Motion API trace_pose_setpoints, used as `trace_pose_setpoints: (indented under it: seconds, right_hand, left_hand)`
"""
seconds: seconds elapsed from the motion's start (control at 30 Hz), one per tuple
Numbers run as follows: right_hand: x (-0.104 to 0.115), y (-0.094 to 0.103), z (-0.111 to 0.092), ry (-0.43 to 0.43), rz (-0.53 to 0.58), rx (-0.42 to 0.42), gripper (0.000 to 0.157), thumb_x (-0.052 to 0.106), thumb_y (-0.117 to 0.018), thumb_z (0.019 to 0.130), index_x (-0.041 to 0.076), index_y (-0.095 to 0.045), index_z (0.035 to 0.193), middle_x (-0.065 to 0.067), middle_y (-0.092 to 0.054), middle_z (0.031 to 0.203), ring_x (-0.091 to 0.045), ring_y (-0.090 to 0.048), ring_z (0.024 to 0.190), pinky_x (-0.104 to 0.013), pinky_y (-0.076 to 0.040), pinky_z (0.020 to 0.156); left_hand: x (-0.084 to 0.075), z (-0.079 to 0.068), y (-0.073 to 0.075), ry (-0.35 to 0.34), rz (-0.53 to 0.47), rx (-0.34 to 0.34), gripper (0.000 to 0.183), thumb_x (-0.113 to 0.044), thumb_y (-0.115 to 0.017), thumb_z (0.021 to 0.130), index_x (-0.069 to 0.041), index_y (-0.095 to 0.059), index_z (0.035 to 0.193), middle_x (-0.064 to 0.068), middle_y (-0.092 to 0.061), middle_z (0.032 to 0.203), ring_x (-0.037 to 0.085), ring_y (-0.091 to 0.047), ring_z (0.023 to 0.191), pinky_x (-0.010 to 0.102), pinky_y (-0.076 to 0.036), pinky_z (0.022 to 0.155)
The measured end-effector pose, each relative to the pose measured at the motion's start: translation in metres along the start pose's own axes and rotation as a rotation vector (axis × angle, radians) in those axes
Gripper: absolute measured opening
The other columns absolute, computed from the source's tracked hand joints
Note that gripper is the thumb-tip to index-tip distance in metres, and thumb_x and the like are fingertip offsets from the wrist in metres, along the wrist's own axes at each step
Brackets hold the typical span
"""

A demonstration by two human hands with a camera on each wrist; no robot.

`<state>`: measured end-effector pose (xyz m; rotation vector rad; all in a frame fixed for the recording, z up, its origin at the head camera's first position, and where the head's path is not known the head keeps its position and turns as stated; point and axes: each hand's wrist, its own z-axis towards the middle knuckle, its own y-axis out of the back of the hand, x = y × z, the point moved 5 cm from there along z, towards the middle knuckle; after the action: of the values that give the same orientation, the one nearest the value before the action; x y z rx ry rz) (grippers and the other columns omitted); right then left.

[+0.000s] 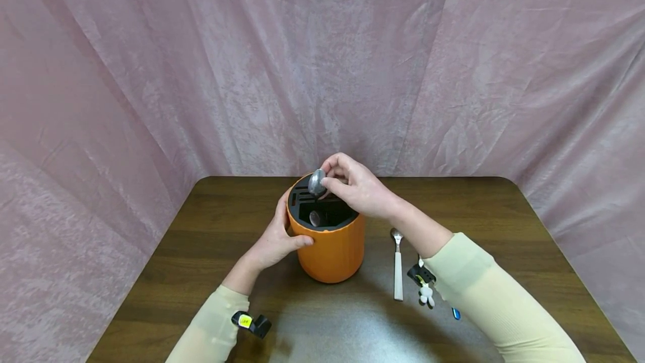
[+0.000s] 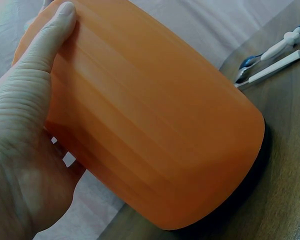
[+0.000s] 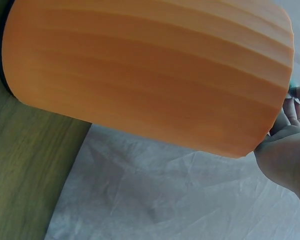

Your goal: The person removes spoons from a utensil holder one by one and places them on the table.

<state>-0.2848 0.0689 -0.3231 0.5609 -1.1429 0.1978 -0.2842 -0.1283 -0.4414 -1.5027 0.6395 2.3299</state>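
L hand [image 1: 279, 242] gripped holder [image 1: 330, 256], R hand [image 1: 360, 186] pinched spoon [image 1: 317, 182] above (1 utensil [image 1: 314, 218] prob. in, white-handled spoon [image 1: 398, 273] etc. weren't).

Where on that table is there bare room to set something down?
The wooden table is bare between the left hand and the table's left edge, and between the right sleeve and the back right corner. It's crowded right of the orange utensil holder: a white-handled spoon and white rabbit figure lie near that sleeve.
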Motion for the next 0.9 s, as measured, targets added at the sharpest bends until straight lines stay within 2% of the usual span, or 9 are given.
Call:
trace_pose_setpoints:
  seconds: [0.13,0.63,0.77,0.9]
  right_hand:
    - [0.001,0.002,0.000,0.002,-0.006,-0.020,0.017,0.011,-0.057,0.105,0.007,-0.052,0.121,-0.012,-0.068,0.101,-0.027,-0.071,0.092,-0.042,-0.054,0.090]
    - [0.011,0.020,0.001,0.005,0.140,-0.119,0.018,0.007,-0.053,0.107,0.000,-0.047,0.122,-0.020,-0.065,0.103,-0.046,-0.066,0.097,-0.054,-0.050,0.097]
    - [0.015,0.025,0.000,0.021,0.145,-0.130,0.017,0.006,-0.053,0.107,0.000,-0.047,0.122,-0.020,-0.064,0.104,-0.051,-0.064,0.098,-0.053,-0.050,0.097]
    - [0.020,0.031,0.000,0.031,0.163,-0.150,0.017,0.006,-0.053,0.106,-0.001,-0.048,0.121,-0.020,-0.064,0.103,-0.046,-0.066,0.092,-0.046,-0.055,0.091]
  left_hand:
    - [-0.001,0.001,0.000,-0.007,0.004,-0.004,0.115,-0.057,-0.083,0.078,-0.029,-0.011,0.162,0.000,-0.023,0.164,0.023,-0.024,0.149,0.059,-0.013,0.119]
    - [0.000,0.003,-0.002,-0.004,0.008,-0.001,0.115,-0.058,-0.083,0.077,-0.030,-0.011,0.162,-0.001,-0.024,0.164,0.023,-0.025,0.149,0.060,-0.013,0.119]
    - [0.000,0.003,-0.002,-0.011,0.004,0.002,0.116,-0.057,-0.084,0.077,-0.029,-0.011,0.162,0.001,-0.025,0.164,0.023,-0.025,0.148,0.060,-0.013,0.119]
    - [0.001,0.003,-0.002,-0.015,-0.003,0.001,0.116,-0.058,-0.083,0.077,-0.028,-0.011,0.163,0.002,-0.025,0.164,0.024,-0.026,0.148,0.060,-0.013,0.119]
